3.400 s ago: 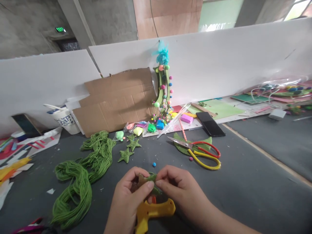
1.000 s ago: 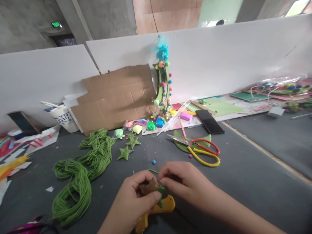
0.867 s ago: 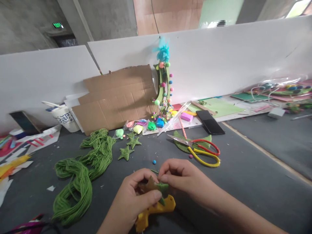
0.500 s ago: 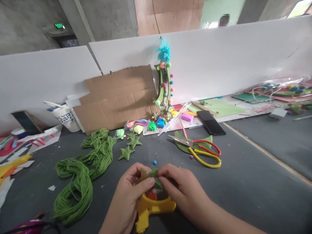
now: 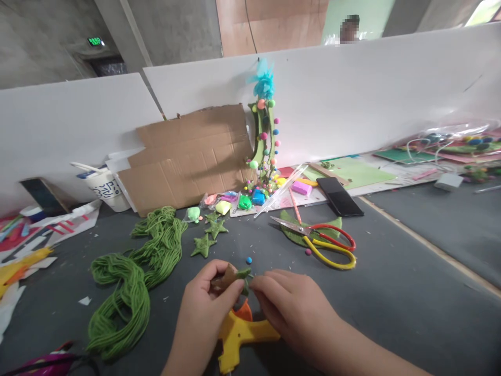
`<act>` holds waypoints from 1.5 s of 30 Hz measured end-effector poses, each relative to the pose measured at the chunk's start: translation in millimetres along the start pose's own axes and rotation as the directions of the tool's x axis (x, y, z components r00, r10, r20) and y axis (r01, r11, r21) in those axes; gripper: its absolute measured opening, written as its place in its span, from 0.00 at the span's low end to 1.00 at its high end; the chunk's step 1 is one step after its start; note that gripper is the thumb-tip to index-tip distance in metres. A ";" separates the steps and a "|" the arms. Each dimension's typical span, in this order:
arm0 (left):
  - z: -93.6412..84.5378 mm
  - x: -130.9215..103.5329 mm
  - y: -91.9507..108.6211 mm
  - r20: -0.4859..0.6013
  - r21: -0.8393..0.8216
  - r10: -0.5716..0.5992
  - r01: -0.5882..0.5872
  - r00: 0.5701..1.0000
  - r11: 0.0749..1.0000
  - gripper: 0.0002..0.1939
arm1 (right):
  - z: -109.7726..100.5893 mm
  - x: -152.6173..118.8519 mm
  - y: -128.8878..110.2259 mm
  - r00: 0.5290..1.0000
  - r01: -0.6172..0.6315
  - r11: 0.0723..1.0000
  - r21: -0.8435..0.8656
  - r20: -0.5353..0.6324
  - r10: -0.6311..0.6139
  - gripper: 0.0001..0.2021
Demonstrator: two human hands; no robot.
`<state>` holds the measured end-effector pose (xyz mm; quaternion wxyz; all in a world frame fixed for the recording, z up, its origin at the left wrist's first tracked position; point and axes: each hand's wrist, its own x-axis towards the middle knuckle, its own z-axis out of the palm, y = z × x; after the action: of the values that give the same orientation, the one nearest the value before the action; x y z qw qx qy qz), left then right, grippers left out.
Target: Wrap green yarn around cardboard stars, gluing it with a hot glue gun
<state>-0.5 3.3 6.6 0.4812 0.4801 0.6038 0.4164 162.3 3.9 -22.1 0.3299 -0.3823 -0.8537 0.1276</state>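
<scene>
My left hand (image 5: 203,313) pinches a small brown cardboard star (image 5: 226,279) whose tip is wrapped in green yarn. My right hand (image 5: 295,300) is closed just to its right, fingertips pinched on a thin green yarn strand (image 5: 251,277) that runs to the star. Part of the star is hidden by my left fingers. Below both hands lies a yellow glue gun (image 5: 235,334) with an orange trigger. Beyond them are green yarn-covered stars (image 5: 203,245) and a small blue ball (image 5: 249,260).
A skein of green yarn (image 5: 121,313) lies to the left. Scissors (image 5: 309,230) rest on a green leaf shape at right, near a phone (image 5: 338,196). Cardboard (image 5: 188,156) and a pompom-decorated green crescent (image 5: 256,151) stand at the back. Behind the white partition is a person.
My right hand has moved slightly away from the star, drawing the yarn rightward. My left hand has tilted the star and shifted a little left.
</scene>
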 end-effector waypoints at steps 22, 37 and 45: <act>5.8 -10.4 4.2 0.446 -0.367 -0.077 0.261 0.892 0.893 0.09 | -23.2 14.9 11.8 0.770 -0.620 0.097 0.779 0.580 0.267 0.07; 1.4 -4.3 -2.0 0.330 -0.510 -0.137 0.298 0.934 0.807 0.06 | -10.9 1.2 -2.6 0.996 -0.093 0.973 0.209 0.025 0.090 0.06; 2.4 -4.7 -1.8 0.273 -0.499 -0.133 0.258 0.953 0.827 0.06 | -11.6 3.0 -3.6 1.000 0.006 0.995 0.101 0.019 -0.008 0.10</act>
<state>1.9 -1.6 5.3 0.7006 0.3081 0.4530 0.4572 166.5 3.4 -10.3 0.3411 -0.3607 -0.8506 0.1732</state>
